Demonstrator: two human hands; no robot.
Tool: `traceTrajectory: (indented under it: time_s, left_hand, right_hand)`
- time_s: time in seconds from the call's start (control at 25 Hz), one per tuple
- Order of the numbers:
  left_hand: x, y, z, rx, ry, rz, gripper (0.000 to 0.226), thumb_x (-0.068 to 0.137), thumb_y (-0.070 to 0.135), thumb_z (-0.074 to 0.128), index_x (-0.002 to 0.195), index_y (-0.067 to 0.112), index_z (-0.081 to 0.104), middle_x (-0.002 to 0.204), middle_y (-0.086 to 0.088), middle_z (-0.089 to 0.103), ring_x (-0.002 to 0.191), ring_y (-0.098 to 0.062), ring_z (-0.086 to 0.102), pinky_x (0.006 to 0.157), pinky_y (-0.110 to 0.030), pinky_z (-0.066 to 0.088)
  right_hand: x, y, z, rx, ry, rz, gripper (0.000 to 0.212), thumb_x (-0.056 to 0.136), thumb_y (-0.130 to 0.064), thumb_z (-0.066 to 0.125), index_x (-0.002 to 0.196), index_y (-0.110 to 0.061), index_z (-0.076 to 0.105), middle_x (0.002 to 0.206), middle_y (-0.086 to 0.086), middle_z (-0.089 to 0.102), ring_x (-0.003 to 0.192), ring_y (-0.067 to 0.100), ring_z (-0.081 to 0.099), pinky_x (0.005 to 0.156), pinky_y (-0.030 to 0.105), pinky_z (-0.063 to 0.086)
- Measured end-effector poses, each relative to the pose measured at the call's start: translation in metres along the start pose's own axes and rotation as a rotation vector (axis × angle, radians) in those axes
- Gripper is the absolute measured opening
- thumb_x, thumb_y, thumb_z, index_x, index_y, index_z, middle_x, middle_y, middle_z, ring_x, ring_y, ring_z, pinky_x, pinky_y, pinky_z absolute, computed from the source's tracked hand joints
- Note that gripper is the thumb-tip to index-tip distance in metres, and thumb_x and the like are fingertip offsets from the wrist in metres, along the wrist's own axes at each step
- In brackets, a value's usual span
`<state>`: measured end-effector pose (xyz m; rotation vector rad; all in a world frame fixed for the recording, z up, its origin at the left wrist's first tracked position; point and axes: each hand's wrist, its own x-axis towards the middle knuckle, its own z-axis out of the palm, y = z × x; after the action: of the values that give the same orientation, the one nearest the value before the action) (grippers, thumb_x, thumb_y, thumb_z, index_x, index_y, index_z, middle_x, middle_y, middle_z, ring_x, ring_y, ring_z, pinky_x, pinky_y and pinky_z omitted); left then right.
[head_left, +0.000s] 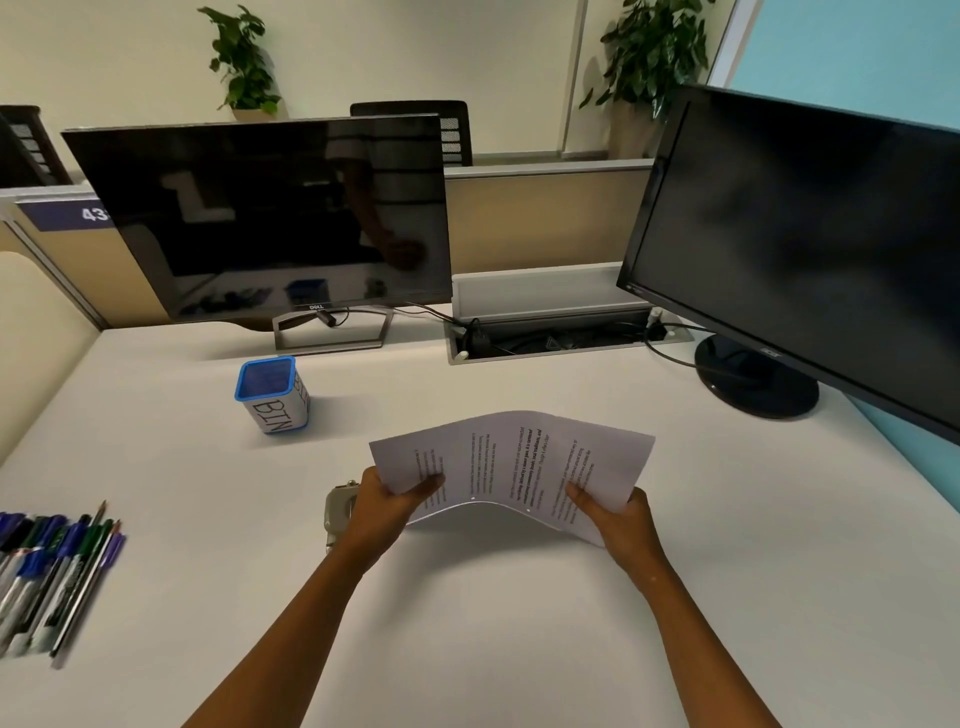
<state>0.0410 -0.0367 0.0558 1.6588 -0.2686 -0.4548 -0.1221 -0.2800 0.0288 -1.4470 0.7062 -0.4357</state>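
Note:
A printed sheet of paper arches upward above the middle of the white desk. My left hand pinches its left edge, thumb on top. My right hand pinches its right edge the same way. The sheet's middle bows up between both hands. A small grey stapler-like object lies on the desk just behind my left hand, partly hidden by it.
A blue-rimmed cup labelled BIN stands left of centre. Several pens and markers lie at the left edge. Two dark monitors stand at the back, with an open cable tray between them.

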Motion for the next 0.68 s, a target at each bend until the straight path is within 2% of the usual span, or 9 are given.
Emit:
traceTrajectory:
  time_s: [0.12, 0.2, 0.28, 0.36, 0.4, 0.48, 0.56, 0.6, 0.68]
  left_hand:
    - [0.007, 0.012, 0.005, 0.045, -0.041, 0.026, 0.022, 0.088, 0.027, 0.073, 0.108, 0.020, 0.068, 0.094, 0.004, 0.076, 0.084, -0.022, 0.072, 0.063, -0.025, 0.060]
    - [0.010, 0.020, 0.013, 0.102, -0.098, 0.027, 0.031, 0.085, 0.044, 0.063, 0.107, 0.023, 0.068, 0.092, 0.007, 0.076, 0.077, -0.020, 0.072, 0.061, -0.023, 0.055]
    - [0.013, 0.023, 0.024, 0.123, -0.129, 0.022, 0.041, 0.086, 0.052, 0.053, 0.111, 0.022, 0.067, 0.099, 0.005, 0.074, 0.083, -0.020, 0.071, 0.069, -0.029, 0.053]
    - [0.015, 0.017, 0.035, 0.089, -0.137, -0.013, 0.055, 0.091, 0.061, 0.041, 0.124, 0.021, 0.059, 0.122, 0.003, 0.066, 0.104, -0.020, 0.064, 0.090, -0.036, 0.050]
    - [0.015, 0.011, 0.041, 0.069, -0.145, -0.049, 0.061, 0.093, 0.066, 0.035, 0.133, 0.022, 0.051, 0.134, 0.005, 0.058, 0.117, -0.018, 0.056, 0.100, -0.037, 0.042]
    - [0.014, -0.003, 0.053, 0.084, -0.209, -0.117, 0.064, 0.093, 0.068, 0.032, 0.141, 0.027, 0.040, 0.144, 0.010, 0.044, 0.132, -0.012, 0.041, 0.106, -0.031, 0.030]
    - [0.013, -0.020, 0.062, 0.252, -0.296, -0.167, 0.066, 0.090, 0.068, 0.047, 0.143, 0.030, 0.036, 0.147, 0.011, 0.039, 0.142, -0.017, 0.032, 0.110, -0.032, 0.027]
    - [0.013, -0.030, 0.065, 0.366, -0.334, -0.177, 0.074, 0.088, 0.063, 0.057, 0.148, 0.028, 0.032, 0.154, 0.010, 0.031, 0.149, -0.020, 0.021, 0.117, -0.036, 0.021]
    - [0.014, -0.044, 0.069, 0.560, -0.380, -0.122, 0.096, 0.082, 0.056, 0.070, 0.156, 0.023, 0.020, 0.164, 0.005, 0.012, 0.153, -0.018, -0.004, 0.122, -0.040, -0.001]
  right_hand:
    - [0.001, -0.002, -0.011, 0.010, 0.040, 0.022, 0.016, 0.085, -0.022, 0.074, 0.100, -0.023, 0.068, 0.091, -0.002, 0.078, 0.075, 0.013, 0.075, 0.057, 0.020, 0.057]
    - [0.000, 0.000, -0.021, 0.004, 0.064, 0.014, 0.014, 0.088, -0.024, 0.071, 0.101, -0.022, 0.069, 0.088, -0.008, 0.078, 0.076, 0.012, 0.075, 0.057, 0.018, 0.056]
    - [-0.002, 0.002, -0.033, 0.010, 0.108, 0.019, 0.011, 0.089, -0.025, 0.070, 0.099, -0.022, 0.070, 0.086, -0.011, 0.078, 0.076, 0.010, 0.075, 0.056, 0.016, 0.055]
    - [-0.004, 0.007, -0.046, 0.038, 0.175, 0.039, 0.012, 0.088, -0.027, 0.071, 0.100, -0.023, 0.070, 0.087, -0.011, 0.078, 0.077, 0.008, 0.074, 0.058, 0.015, 0.055]
    - [-0.005, 0.011, -0.054, 0.067, 0.225, 0.053, 0.014, 0.088, -0.028, 0.072, 0.101, -0.025, 0.070, 0.089, -0.012, 0.077, 0.080, 0.006, 0.074, 0.061, 0.016, 0.055]
    - [-0.008, 0.016, -0.070, 0.156, 0.341, 0.075, 0.016, 0.087, -0.028, 0.072, 0.103, -0.028, 0.070, 0.096, -0.016, 0.075, 0.085, 0.001, 0.071, 0.070, 0.019, 0.053]
    - [-0.010, 0.021, -0.083, 0.248, 0.479, 0.090, 0.019, 0.088, -0.026, 0.072, 0.106, -0.027, 0.068, 0.102, -0.013, 0.072, 0.092, 0.004, 0.068, 0.073, 0.022, 0.050]
    - [-0.010, 0.023, -0.090, 0.286, 0.560, 0.095, 0.022, 0.089, -0.026, 0.072, 0.110, -0.025, 0.067, 0.105, -0.009, 0.071, 0.095, 0.008, 0.066, 0.074, 0.023, 0.049]
    - [-0.008, 0.028, -0.103, 0.335, 0.717, 0.122, 0.032, 0.089, -0.025, 0.071, 0.120, -0.021, 0.064, 0.111, -0.002, 0.068, 0.100, 0.018, 0.064, 0.081, 0.029, 0.049]
